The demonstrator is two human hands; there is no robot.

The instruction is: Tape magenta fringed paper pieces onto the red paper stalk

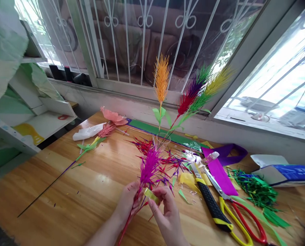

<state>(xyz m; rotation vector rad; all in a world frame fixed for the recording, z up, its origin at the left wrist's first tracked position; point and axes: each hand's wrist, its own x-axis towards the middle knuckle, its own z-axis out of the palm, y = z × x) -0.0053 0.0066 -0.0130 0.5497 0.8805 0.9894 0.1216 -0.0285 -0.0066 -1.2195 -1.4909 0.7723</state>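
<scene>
The left hand (pixel 129 201) grips a magenta paper flower (pixel 148 166) by its stem. The right hand (pixel 168 213) pinches a yellow-green strip (pixel 151 194) against it. Scissors (pixel 236 208) lie on the desk (pixel 78 191), right of both hands.

Windows (pixel 147 41): white metal grilles, daylight at right
Worktop (pixel 73 191): glossy wood
Shelf (pixel 39 126): white, left side
</scene>
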